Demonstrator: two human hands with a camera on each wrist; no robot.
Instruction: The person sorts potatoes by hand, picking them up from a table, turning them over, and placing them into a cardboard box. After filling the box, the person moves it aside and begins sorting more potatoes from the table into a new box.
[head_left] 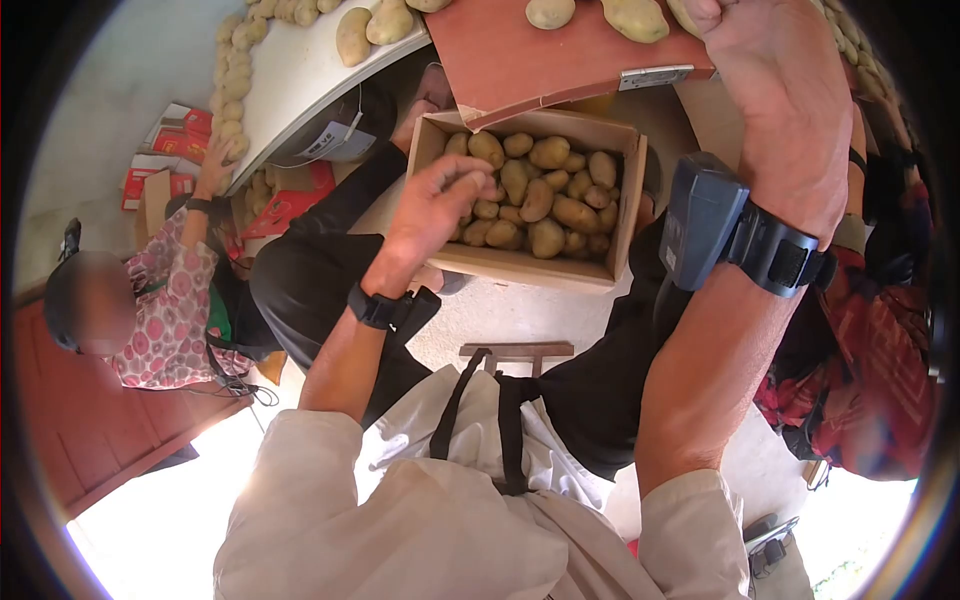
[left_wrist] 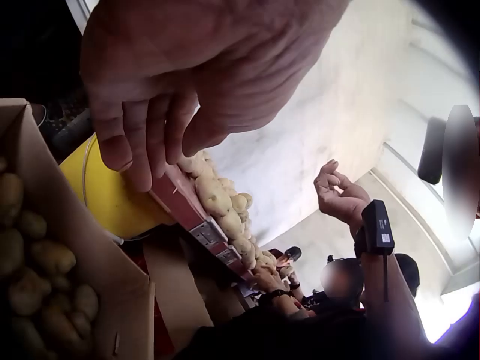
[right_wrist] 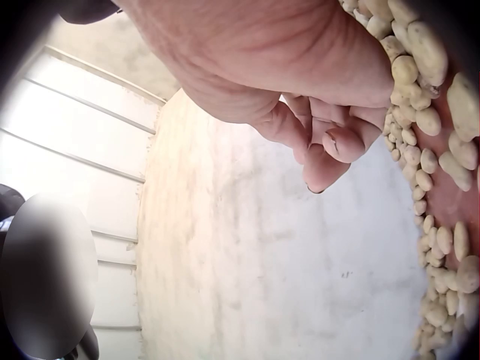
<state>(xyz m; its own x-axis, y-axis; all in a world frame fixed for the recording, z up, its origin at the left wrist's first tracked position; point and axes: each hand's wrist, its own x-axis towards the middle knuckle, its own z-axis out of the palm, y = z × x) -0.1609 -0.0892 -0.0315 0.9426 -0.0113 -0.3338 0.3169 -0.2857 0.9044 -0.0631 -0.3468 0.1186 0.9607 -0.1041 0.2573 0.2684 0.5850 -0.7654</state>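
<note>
A cardboard box (head_left: 500,262) full of potatoes (head_left: 547,238) stands below the table edge. My left hand (head_left: 437,210) hovers over its left side with loosely bent fingers; the left wrist view shows the same hand (left_wrist: 202,71) holding nothing. Up at the right, my right hand (head_left: 775,85) is raised by the red table (head_left: 490,55). Its fingers hang loosely bent with nothing in them in the right wrist view, where the hand (right_wrist: 292,75) is beside potatoes (right_wrist: 427,120) on the tabletop. In the left wrist view, the raised right hand (left_wrist: 341,196) appears beyond the table.
Potatoes line the white table (head_left: 300,60) at the left. A person (head_left: 165,320) sits there, reaching toward them, and another person in red (head_left: 850,380) is at the right. A dark bucket (head_left: 345,130) and red cartons (head_left: 180,135) are at the left; a yellow object (left_wrist: 112,187) lies beyond the box.
</note>
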